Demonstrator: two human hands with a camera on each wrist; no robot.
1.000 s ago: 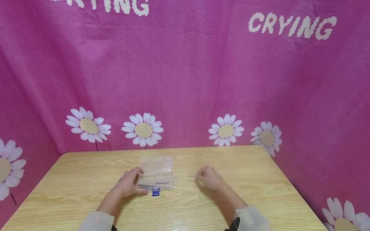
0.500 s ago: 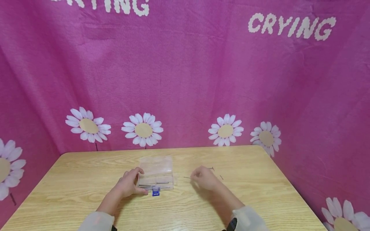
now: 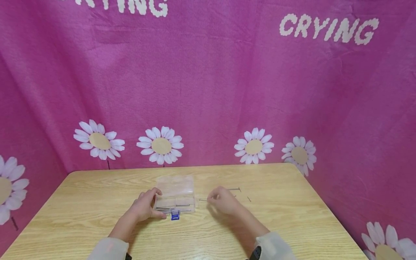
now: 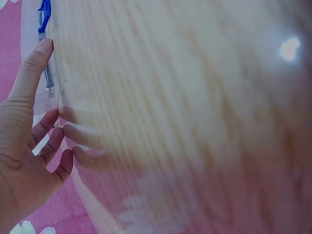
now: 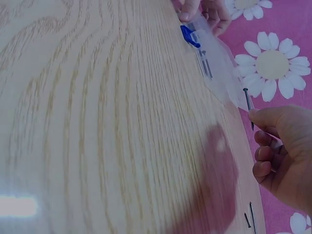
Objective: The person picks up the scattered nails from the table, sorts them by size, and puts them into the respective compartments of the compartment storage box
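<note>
A clear plastic box (image 3: 176,186) lies with its lid open on the table. Several nails (image 3: 165,208) lie in its compartments, and a blue latch (image 3: 175,215) is at the front. My left hand (image 3: 144,207) holds the box's left side, thumb at the front edge and fingers toward the back. Just right of the box, my right hand (image 3: 224,199) pinches a nail (image 5: 247,100) between thumb and forefinger. In the right wrist view the nail's flat head points toward the box and its tip shows below the thumb.
Behind the right hand a long nail (image 3: 234,189) lies on the wooden table (image 3: 201,238), with a small nail (image 3: 249,199) to its right. A pink cloth (image 3: 208,90) with daisies hangs around the table's back and sides.
My right hand has moved left toward the box with the nail, uncovering the nails lying on the table behind it. The left hand and the box have stayed put.
</note>
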